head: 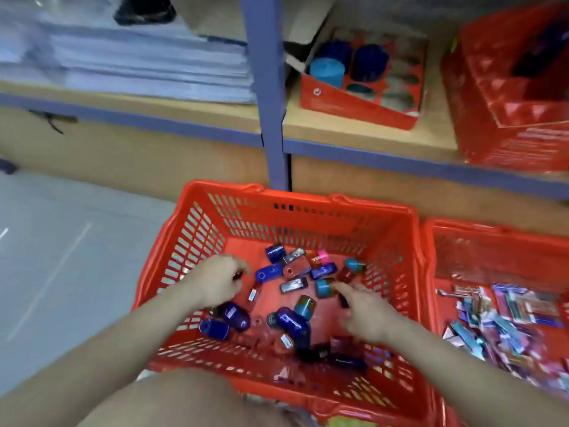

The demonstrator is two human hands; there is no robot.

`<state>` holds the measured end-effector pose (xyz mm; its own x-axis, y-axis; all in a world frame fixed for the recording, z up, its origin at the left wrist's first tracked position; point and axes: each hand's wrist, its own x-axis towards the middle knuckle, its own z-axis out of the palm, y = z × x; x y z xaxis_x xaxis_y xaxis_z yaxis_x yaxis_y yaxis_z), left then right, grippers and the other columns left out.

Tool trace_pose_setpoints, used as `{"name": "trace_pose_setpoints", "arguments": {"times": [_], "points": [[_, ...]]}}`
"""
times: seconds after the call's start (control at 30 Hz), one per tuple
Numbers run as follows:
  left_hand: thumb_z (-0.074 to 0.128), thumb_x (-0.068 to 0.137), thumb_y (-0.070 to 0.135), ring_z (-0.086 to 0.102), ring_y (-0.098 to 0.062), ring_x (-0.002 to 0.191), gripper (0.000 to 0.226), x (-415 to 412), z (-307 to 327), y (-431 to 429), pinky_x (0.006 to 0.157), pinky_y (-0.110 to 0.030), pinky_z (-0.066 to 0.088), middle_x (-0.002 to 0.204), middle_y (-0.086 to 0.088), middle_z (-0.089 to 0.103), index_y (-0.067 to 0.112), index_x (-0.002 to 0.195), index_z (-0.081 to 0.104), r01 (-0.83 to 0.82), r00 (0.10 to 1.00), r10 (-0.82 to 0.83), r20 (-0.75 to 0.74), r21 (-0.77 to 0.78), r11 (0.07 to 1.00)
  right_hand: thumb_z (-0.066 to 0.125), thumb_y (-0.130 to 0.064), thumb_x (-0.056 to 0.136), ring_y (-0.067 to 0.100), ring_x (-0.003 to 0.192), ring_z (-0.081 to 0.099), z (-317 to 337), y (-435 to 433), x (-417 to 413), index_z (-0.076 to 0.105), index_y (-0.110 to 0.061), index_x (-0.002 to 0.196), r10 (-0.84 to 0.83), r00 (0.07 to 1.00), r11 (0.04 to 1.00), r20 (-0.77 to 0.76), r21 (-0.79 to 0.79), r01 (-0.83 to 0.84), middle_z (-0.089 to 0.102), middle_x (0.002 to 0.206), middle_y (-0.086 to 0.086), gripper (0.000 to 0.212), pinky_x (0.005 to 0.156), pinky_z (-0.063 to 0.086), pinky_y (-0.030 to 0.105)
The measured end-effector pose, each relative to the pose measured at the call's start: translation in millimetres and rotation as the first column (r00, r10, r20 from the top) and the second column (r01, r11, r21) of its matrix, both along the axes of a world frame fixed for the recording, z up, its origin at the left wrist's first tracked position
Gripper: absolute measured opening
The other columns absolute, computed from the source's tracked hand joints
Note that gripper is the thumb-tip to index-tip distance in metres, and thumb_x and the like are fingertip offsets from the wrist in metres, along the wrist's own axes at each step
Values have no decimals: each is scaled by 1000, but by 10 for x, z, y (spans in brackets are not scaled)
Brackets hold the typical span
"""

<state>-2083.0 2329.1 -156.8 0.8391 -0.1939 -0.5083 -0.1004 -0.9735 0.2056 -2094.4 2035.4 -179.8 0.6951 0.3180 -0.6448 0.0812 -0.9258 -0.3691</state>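
- Red basket stands on the floor, in front of a low shelf. Both hands are inside it.
- The basket bottom carries a loose scatter of small plastic pieces, mostly dark blue and red, with a few teal and one pink. They lie at all angles, and several touch or overlap.
- Left hand is over the left part of the basket bottom, back of the hand up, fingers curled inward. A small dark bit shows at the fingertips. Motion blur: cannot tell whether the fingers hold it or are merely bent.
- Two dark blue pieces lie just beside the left wrist, near the left wall.
- Right hand is over the right part of the basket bottom. Its index finger is stretched forward, and the tip meets a teal piece near the middle. The other fingers are loose and grip nothing that can be seen.
- The teal piece lies on its side, just beside a red piece and a grey flat one.
- The two hands are apart, with most of the scatter between them.
- A second red basket touches the first on the right and holds a heap of flat coloured packets.
- On the shelf: a red carton with round holes, some filled with blue tubs. A larger red box sits to its right. A stack of clear plastic sleeves lies left of the blue upright post.
- A bare knee shows at the lower edge.
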Motion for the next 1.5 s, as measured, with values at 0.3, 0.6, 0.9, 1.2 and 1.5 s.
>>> {"name": "trace_pose_setpoints", "arguments": {"times": [0.3,0.6,0.9,1.2,1.5], "points": [[71,84,37,25,-41,134,92,269,-1164,-644,102,-53,41,158,-9,2,46,149,7,-22,997,18,-74,-61,998,69,-38,82,43,148,1,-660,208,426,-8,-51,150,32,999,972,16,-235,-27,-11,164,7,104,118,20,49],[52,97,32,6,-43,142,60,172,-1409,-751,105,-70,24,159,-9,-7,46,145,18,241,970,-244,4,153,958,61,-34,90,38,117,46,-1021,320,68,20,-53,142,169,986,936,-2,-314,-162,25,137,9,69,91,49,45],[64,86,19,49,-29,119,49,282,-1337,-597,105,-51,30,157,-1,21,33,131,51,314,939,-338,63,240,918,62,-18,92,33,99,62,-1005,134,198,50,-30,136,-334,935,942,122,67,328,58,117,16,46,80,46,28],[70,85,35,62,-9,88,9,284,-579,-518,70,-24,46,92,8,70,28,90,69,-689,715,485,-504,-626,366,54,-13,98,38,86,71,-467,299,168,61,-36,108,-507,182,28,-842,195,980,64,116,6,26,44,51,23],[72,72,49,63,-11,83,32,299,385,-853,85,-42,52,92,3,72,32,99,66,-306,952,163,-259,-801,515,60,-44,82,36,85,70,370,261,167,53,-32,130,-275,364,-23,-890,384,923,70,109,6,50,56,57,31]]}}
